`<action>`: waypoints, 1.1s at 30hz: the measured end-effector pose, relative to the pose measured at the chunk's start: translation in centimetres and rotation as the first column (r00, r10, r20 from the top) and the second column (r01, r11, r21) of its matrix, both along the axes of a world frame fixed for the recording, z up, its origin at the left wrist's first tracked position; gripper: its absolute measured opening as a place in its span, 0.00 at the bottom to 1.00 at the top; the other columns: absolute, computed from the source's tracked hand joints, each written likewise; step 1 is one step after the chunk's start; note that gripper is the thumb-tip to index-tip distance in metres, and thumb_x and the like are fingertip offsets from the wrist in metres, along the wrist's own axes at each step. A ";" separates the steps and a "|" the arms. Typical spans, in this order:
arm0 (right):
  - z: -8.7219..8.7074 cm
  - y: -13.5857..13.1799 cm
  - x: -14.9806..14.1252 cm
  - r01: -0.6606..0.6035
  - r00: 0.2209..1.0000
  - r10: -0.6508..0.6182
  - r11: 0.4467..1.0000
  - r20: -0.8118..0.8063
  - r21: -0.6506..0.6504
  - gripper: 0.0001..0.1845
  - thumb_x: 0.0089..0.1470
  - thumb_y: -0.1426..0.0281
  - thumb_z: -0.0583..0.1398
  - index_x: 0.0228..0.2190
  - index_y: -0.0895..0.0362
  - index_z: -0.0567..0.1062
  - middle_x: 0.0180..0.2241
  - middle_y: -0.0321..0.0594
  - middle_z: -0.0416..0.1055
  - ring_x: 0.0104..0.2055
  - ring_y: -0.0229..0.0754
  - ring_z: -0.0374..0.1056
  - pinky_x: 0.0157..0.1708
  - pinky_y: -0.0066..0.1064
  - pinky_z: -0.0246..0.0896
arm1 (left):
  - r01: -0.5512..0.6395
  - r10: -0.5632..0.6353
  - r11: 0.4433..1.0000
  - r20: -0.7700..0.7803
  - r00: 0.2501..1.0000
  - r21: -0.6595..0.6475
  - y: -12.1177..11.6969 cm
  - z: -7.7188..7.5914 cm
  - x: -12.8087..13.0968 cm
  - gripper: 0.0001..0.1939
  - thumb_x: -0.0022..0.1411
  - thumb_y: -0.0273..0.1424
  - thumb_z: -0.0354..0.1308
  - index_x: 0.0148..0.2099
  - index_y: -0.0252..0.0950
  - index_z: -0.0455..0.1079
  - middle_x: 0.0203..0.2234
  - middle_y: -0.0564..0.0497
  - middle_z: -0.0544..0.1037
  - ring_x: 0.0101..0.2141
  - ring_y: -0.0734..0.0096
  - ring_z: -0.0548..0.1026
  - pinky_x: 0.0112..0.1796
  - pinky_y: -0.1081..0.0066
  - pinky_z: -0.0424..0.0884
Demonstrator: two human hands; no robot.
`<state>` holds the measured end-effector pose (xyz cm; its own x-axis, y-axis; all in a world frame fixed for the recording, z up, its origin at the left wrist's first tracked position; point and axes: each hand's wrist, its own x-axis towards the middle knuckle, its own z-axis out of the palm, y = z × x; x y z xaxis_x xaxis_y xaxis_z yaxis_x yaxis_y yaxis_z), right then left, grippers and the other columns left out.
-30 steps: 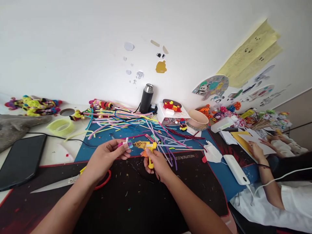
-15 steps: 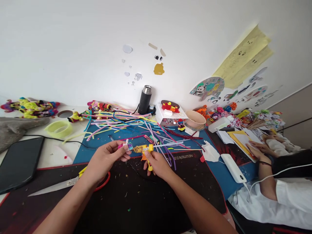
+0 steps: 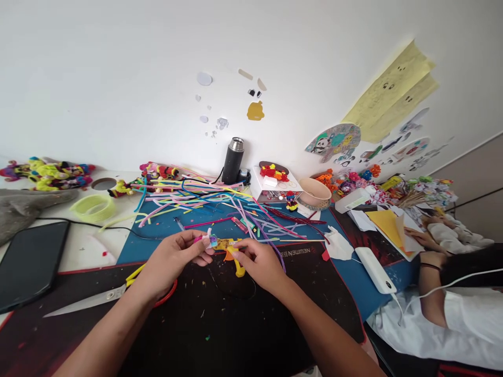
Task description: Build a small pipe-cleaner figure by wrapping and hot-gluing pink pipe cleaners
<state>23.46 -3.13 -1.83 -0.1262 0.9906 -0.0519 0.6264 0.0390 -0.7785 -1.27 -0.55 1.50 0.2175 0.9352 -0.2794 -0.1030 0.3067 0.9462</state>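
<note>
My left hand (image 3: 183,256) is closed in a pinch on a small pink, white and blue pipe-cleaner piece (image 3: 212,239). Its lower part is hidden behind the fingers. My right hand (image 3: 257,263) holds a yellow glue gun (image 3: 239,268) by its rear body, and the handle hangs down below the fingers. The gun's grimy nozzle points left, close beside the piece; whether they touch I cannot tell. Under my left forearm lie large scissors (image 3: 88,302) with red and yellow handles.
Loose pipe cleaners (image 3: 196,201) spread across the blue mat behind my hands. A black flask (image 3: 233,162), a white box (image 3: 275,188) and a bowl (image 3: 315,193) stand near the wall. A tablet (image 3: 33,264) lies left, a power bank (image 3: 375,269) right, beside a co-worker's arm (image 3: 432,288).
My right hand has shifted from the glue gun's handle up to its rear body. The gun has moved slightly left. At right, the co-worker's hand has moved, lifting a sheet's edge.
</note>
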 end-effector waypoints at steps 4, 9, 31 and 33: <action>0.2 0.1 -1.5 -0.118 0.968 0.117 0.993 -0.224 0.008 0.21 0.62 0.60 0.68 0.55 0.51 0.80 0.22 0.27 0.67 0.25 0.37 0.63 0.29 0.29 0.57 | 0.049 -0.048 0.998 0.037 0.998 -0.025 -0.2 0.1 0.2 0.27 0.44 0.53 0.81 0.35 0.36 0.80 0.27 0.48 0.85 0.28 0.63 0.80 0.32 0.68 0.78; 1.0 0.6 -3.1 -0.138 0.908 0.150 0.989 -0.390 0.059 0.26 0.60 0.60 0.70 0.58 0.52 0.77 0.21 0.25 0.63 0.23 0.36 0.57 0.27 0.30 0.55 | 0.123 -0.121 0.991 0.049 0.991 -0.047 -0.4 0.2 0.4 0.23 0.46 0.47 0.81 0.35 0.37 0.80 0.26 0.50 0.83 0.27 0.64 0.80 0.31 0.70 0.77; 1.5 0.1 -3.8 -0.141 0.885 0.174 0.984 -0.431 0.108 0.17 0.60 0.61 0.70 0.48 0.53 0.79 0.22 0.26 0.62 0.23 0.35 0.57 0.26 0.29 0.54 | 0.274 -0.273 0.961 0.019 0.962 -0.031 -0.4 0.4 0.5 0.21 0.53 0.50 0.76 0.33 0.36 0.81 0.25 0.48 0.82 0.26 0.64 0.80 0.30 0.69 0.77; 1.6 0.1 -3.9 -0.139 0.891 0.171 0.985 -0.421 0.106 0.17 0.60 0.59 0.69 0.48 0.53 0.79 0.22 0.26 0.62 0.23 0.35 0.57 0.26 0.29 0.54 | 0.275 -0.274 0.961 0.020 0.961 -0.035 -0.4 0.5 0.5 0.21 0.53 0.50 0.76 0.33 0.36 0.81 0.25 0.48 0.82 0.27 0.63 0.80 0.30 0.69 0.77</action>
